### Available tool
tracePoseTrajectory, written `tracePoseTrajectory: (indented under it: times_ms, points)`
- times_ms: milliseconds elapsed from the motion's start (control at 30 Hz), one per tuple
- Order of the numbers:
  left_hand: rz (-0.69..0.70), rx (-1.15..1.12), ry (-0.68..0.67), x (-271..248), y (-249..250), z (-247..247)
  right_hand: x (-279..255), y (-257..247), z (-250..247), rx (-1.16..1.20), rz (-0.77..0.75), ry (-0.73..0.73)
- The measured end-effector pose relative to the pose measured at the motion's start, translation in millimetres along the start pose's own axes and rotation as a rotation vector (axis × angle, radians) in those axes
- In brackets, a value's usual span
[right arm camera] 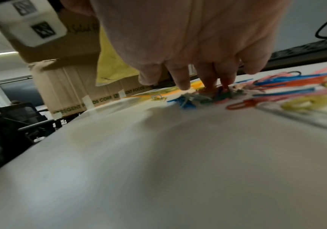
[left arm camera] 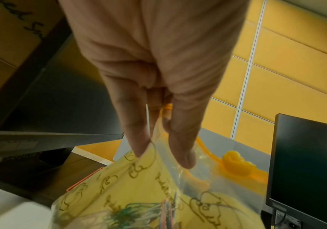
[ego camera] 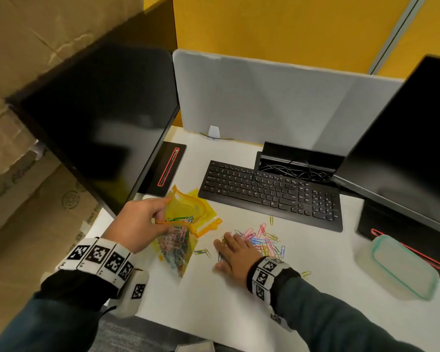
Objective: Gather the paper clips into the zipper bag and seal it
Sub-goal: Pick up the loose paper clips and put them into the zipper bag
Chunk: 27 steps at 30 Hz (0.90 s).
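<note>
While lying on the white counter (ego camera: 239,301), from largest to smallest:
Zipper bag (ego camera: 181,224): being held up at its left edge, mouth gaping rightward toward the loose pile, some clips already inside.
Left hand (ego camera: 137,222): pinching the bag's rim between thumb and fingers (left arm camera: 180,139).
Right hand (ego camera: 235,255): lying nearer the pile, fingers (right arm camera: 184,80) spread, pressing down.
Paper clips (ego camera: 262,241): scattering just right of the bag, a few strays apart.
</note>
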<state>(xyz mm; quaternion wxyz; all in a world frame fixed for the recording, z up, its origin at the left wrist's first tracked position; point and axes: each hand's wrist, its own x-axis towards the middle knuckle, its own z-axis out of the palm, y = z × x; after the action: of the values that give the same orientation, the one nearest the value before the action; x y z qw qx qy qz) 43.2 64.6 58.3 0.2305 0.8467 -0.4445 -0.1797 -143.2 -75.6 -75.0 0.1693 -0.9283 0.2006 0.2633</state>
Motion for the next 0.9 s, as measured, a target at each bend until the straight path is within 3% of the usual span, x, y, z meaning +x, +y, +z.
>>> tracePoseTrajectory:
  times_ms: [167, 433, 567, 633, 700, 800, 900]
  points:
    - [0.009, -0.017, -0.024, 4.1, 5.4, 9.9, 0.1, -23.8, 6.3, -0.091, -0.185, 0.004]
    - [0.044, -0.04, -0.106, 13.4, 17.3, 29.8, -39.1, 15.8, 21.1, -0.148, -0.023, 0.037]
    - [0.079, -0.041, -0.16, 17.1, 29.4, 38.5, -56.4, 44.2, 45.5, -0.152, -0.107, 0.166]
    - [0.106, -0.05, -0.179, 18.8, 36.6, 40.5, -77.3, 49.3, 44.6, -0.063, -0.023, 0.272]
    - [0.131, -0.056, -0.188, 21.6, 41.8, 43.5, -99.2, 59.6, 42.5, 0.16, 0.158, 0.437]
    - [0.153, -0.045, -0.179, 26.5, 45.4, 49.7, -113.6, 67.2, 47.2, 0.382, 0.592, 0.431]
    - [0.153, -0.044, -0.197, 28.7, 49.1, 54.7, -98.9, 50.7, 47.7, 0.494, 0.668, 0.364]
